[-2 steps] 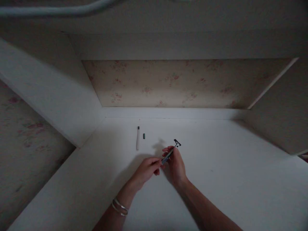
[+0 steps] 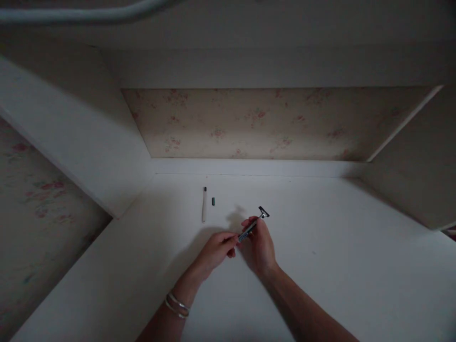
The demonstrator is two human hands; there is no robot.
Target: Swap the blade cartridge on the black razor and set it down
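Note:
Both of my hands are on a razor (image 2: 248,230) with a dark handle and a T-shaped head, held tilted above the white table. My left hand (image 2: 218,248), with silver bangles at the wrist, pinches the lower end of the handle. Fingers of my right hand (image 2: 262,244) close around the handle nearer the neck, and the razor head points up and to the right. Beyond my left hand lie a pale toothbrush (image 2: 204,206) with dark bristles and a small dark green piece (image 2: 213,201) whose kind I cannot make out.
The white tabletop (image 2: 342,266) runs back to a low ledge below floral wallpaper (image 2: 256,123). White panels (image 2: 78,128) rise at the left and right. A pale tube (image 2: 71,15) crosses the upper left, and a shelf-like board overhangs the top.
The razor has shifted very slightly, its head a touch further right. Otherwise the hands and the things on the table keep their places.

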